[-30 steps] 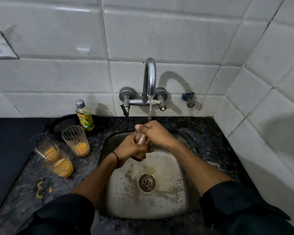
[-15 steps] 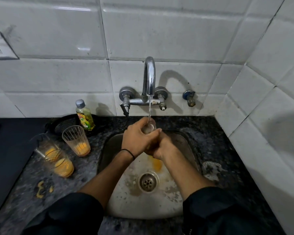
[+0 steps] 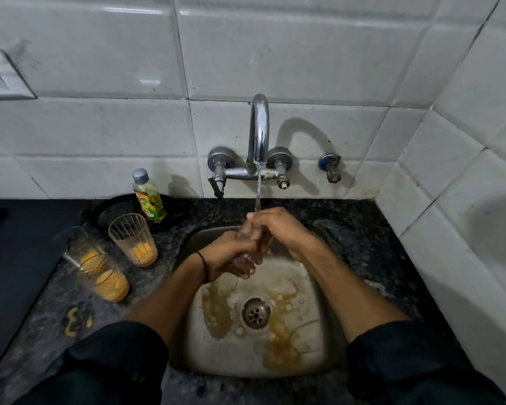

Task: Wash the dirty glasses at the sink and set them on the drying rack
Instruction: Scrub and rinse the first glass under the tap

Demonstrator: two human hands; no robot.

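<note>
Head view: left grip [image 3: 231,255], right grip [image 3: 278,229] both curled round glass [image 3: 253,239] under running tap [image 3: 259,133] (dirty glasses [image 3: 133,241] on desk [image 3: 56,302]).

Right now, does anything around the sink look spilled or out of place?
Yes. Orange-yellow blobs lie spilled on the counter near the dirty glasses, and brownish-orange residue streaks the sink around the drain.

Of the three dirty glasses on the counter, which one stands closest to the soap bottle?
The rightmost glass, right in front of the soap bottle. The far-left glass and the near glass stand farther from it.
</note>
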